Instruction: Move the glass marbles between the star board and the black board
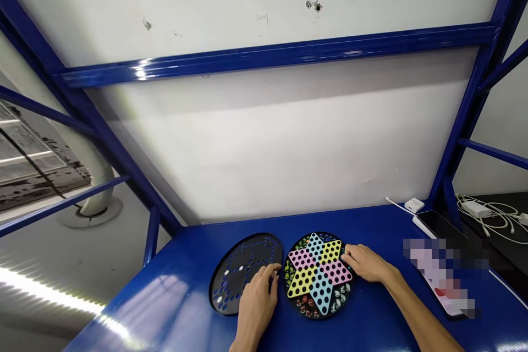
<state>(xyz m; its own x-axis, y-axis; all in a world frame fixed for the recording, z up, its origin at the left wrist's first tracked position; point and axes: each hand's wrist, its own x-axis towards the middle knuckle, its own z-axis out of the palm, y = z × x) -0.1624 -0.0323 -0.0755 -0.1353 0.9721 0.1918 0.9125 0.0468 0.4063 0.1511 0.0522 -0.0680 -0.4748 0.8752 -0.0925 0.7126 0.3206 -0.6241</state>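
A round Chinese checkers board lies on the blue table. Its star has pink, yellow and blue points full of dark holes, and coloured marbles sit in the pockets around it. At the board's right edge my right hand is closed, fingertips together over a pocket; anything in them is hidden. To the left lies a black perforated disc with a raised rim and a few white spots. My left hand rests over its right edge, fingers curled in near the thumb; I cannot make out what they hold.
A phone with a lit screen lies to the right on the table. Behind it are a dark phone, a white charger and cables. Blue frame posts and a white panel bound the table's back.
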